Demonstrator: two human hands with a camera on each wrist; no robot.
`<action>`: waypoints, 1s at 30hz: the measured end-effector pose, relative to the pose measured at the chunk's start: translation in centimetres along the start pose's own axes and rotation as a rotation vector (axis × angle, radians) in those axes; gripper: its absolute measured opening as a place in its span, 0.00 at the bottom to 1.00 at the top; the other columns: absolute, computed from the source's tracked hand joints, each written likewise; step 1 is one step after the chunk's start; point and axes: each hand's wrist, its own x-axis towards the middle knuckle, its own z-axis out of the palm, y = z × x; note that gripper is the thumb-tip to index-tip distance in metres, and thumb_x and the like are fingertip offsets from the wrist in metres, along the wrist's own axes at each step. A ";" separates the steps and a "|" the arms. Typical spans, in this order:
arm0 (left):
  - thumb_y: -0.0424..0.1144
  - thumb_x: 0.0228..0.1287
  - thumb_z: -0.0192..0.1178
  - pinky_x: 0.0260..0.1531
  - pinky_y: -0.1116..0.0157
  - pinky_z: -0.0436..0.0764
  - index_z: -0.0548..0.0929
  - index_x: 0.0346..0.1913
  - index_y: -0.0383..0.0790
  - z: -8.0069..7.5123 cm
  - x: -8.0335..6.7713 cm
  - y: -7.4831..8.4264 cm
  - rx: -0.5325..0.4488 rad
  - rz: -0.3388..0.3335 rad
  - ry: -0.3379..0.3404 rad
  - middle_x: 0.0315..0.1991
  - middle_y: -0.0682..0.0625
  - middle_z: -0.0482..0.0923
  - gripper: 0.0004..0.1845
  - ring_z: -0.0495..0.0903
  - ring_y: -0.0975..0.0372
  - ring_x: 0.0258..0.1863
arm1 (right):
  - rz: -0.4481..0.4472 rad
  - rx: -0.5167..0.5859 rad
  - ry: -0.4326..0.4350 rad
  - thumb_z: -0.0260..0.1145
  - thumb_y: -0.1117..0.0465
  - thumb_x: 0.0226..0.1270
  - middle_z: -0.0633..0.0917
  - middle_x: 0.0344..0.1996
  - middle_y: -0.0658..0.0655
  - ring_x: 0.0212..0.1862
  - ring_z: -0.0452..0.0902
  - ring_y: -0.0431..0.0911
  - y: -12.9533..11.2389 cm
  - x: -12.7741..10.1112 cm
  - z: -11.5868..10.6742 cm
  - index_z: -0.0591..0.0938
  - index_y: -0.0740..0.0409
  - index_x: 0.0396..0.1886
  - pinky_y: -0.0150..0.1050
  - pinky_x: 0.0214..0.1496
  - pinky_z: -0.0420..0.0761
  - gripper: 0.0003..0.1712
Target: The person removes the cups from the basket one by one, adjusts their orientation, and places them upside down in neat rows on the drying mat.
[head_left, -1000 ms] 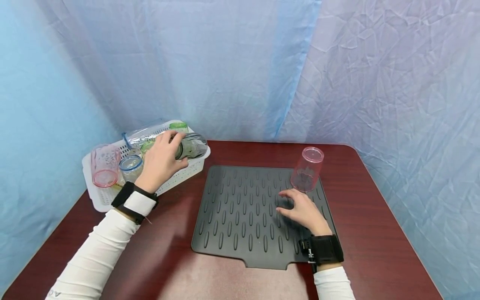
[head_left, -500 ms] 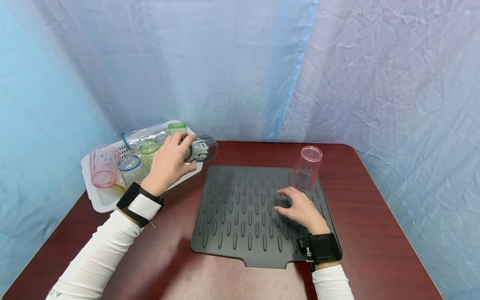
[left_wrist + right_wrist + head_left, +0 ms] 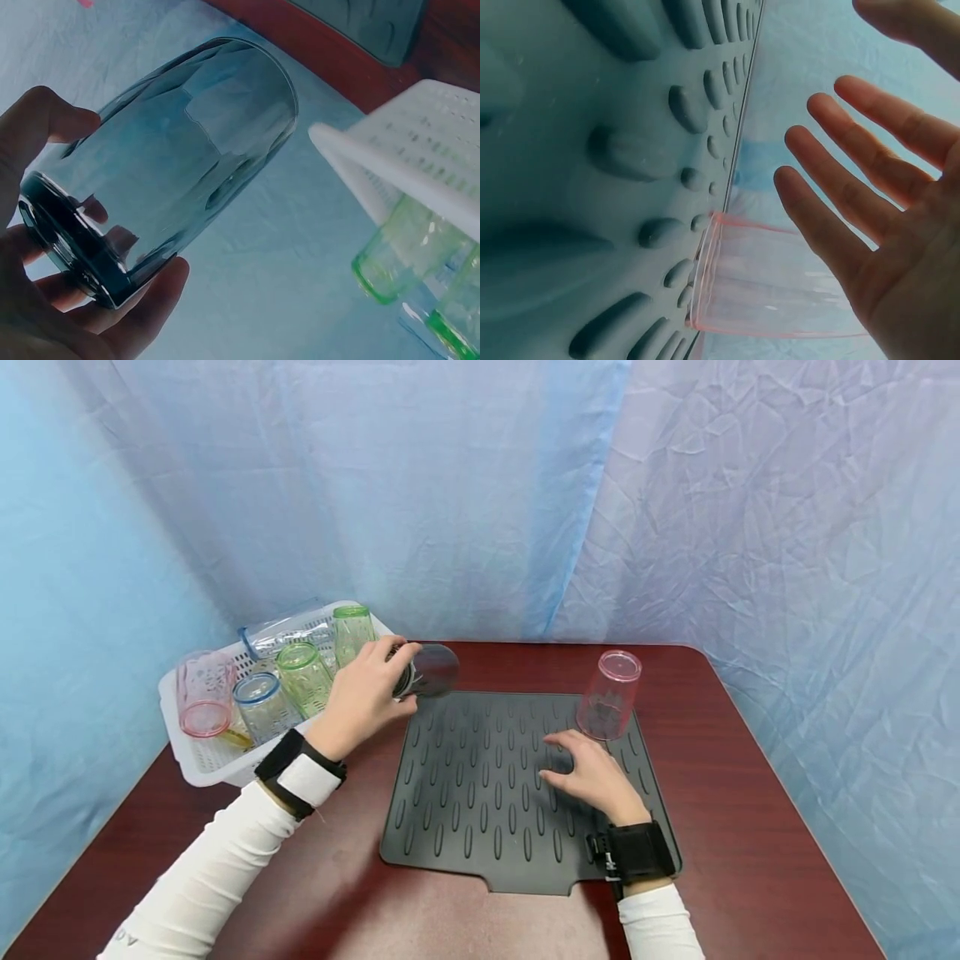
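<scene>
My left hand [image 3: 365,699] grips a smoky grey glass [image 3: 427,670], thumb and fingers curled round its thick base end; it's tipped on its side in the air over the back left corner of the mat [image 3: 480,810], just right of the basket [image 3: 197,765]. The left wrist view shows what the head view hides: the glass [image 3: 172,165] is clear-tinted with faint facets, heavy dark base, open rim pointing away from my palm [image 3: 45,300]. The same view catches the white perforated plastic basket wall [image 3: 405,157] and green-rimmed glasses [image 3: 390,262] from below.

My right hand [image 3: 588,772] is flat and relaxed, fingers spread, holding nothing, hovering low over the mat near the pink cup [image 3: 609,695]. The pink cup stands upside down at the mat's back right edge, clear plastic, tapered. In the right wrist view my fingers [image 3: 840,210] are straight and apart from the cup [image 3: 772,285], not touching it; the mat [image 3: 592,150] looks like dark rubber with raised oval ribs.

The basket holds green [image 3: 303,672], blue-rimmed [image 3: 258,702] and pink [image 3: 201,693] glasses. Surface [image 3: 750,793] is dark red wood-look.
</scene>
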 end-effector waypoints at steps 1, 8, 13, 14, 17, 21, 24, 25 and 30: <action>0.37 0.45 0.72 0.28 0.47 0.81 0.74 0.60 0.38 0.1 0.0 0.2 -0.003 0.004 -0.009 0.55 0.38 0.72 0.35 0.73 0.44 0.51 | -0.003 -0.002 0.005 0.73 0.58 0.58 0.78 0.55 0.60 0.57 0.74 0.57 0.0 0.1 0.0 0.77 0.61 0.60 0.57 0.53 0.74 0.31; 0.37 0.47 0.72 0.26 0.52 0.80 0.74 0.60 0.37 1.1 0.1 1.9 -0.038 0.070 -0.044 0.55 0.37 0.71 0.33 0.73 0.44 0.50 | -0.040 -0.027 0.063 0.75 0.57 0.56 0.75 0.59 0.61 0.60 0.70 0.57 -0.7 0.6 0.3 0.73 0.60 0.64 0.56 0.56 0.73 0.36; 0.37 0.47 0.72 0.28 0.54 0.80 0.75 0.59 0.37 1.9 0.3 3.1 -0.042 0.122 -0.050 0.53 0.38 0.72 0.33 0.75 0.46 0.48 | -0.080 -0.025 0.104 0.75 0.57 0.56 0.73 0.61 0.62 0.62 0.68 0.56 -1.3 1.1 0.3 0.71 0.61 0.66 0.55 0.57 0.72 0.39; 0.37 0.47 0.71 0.28 0.55 0.80 0.75 0.59 0.37 2.0 0.4 3.4 -0.039 0.130 -0.054 0.53 0.38 0.72 0.32 0.75 0.46 0.48 | -0.088 -0.023 0.109 0.75 0.57 0.55 0.73 0.61 0.62 0.63 0.68 0.56 -1.4 1.2 0.3 0.71 0.62 0.66 0.54 0.57 0.73 0.40; 0.38 0.48 0.71 0.27 0.57 0.80 0.75 0.59 0.38 2.4 0.5 4.3 -0.031 0.155 -0.070 0.54 0.39 0.72 0.32 0.74 0.47 0.49 | -0.108 -0.009 0.126 0.76 0.57 0.55 0.72 0.62 0.62 0.62 0.68 0.56 -1.7 1.5 0.2 0.69 0.62 0.67 0.54 0.57 0.73 0.41; 0.38 0.48 0.71 0.25 0.59 0.79 0.76 0.59 0.39 3.0 0.6 5.3 -0.007 0.190 -0.071 0.54 0.39 0.73 0.31 0.75 0.48 0.50 | -0.136 0.004 0.141 0.76 0.57 0.54 0.70 0.63 0.62 0.62 0.69 0.56 -2.0 1.9 0.2 0.67 0.62 0.68 0.54 0.56 0.74 0.44; 0.38 0.47 0.72 0.26 0.60 0.80 0.76 0.58 0.39 3.3 0.5 6.0 -0.001 0.215 -0.064 0.54 0.39 0.73 0.31 0.75 0.48 0.50 | -0.159 0.022 0.148 0.77 0.57 0.53 0.68 0.65 0.62 0.63 0.68 0.56 -2.3 2.3 0.2 0.65 0.62 0.70 0.55 0.55 0.74 0.46; 0.39 0.47 0.72 0.26 0.60 0.80 0.76 0.58 0.39 3.5 0.5 6.1 -0.001 0.223 -0.064 0.54 0.39 0.73 0.31 0.75 0.49 0.50 | -0.167 0.025 0.149 0.77 0.56 0.53 0.67 0.66 0.62 0.63 0.67 0.56 -2.4 2.4 0.1 0.64 0.61 0.70 0.54 0.55 0.75 0.47; 0.39 0.47 0.73 0.24 0.60 0.81 0.76 0.58 0.39 4.0 0.4 6.9 -0.021 0.251 -0.067 0.54 0.40 0.73 0.32 0.75 0.50 0.50 | -0.205 0.043 0.146 0.78 0.55 0.52 0.63 0.68 0.60 0.64 0.66 0.54 -3.0 3.1 0.0 0.62 0.59 0.72 0.54 0.53 0.76 0.51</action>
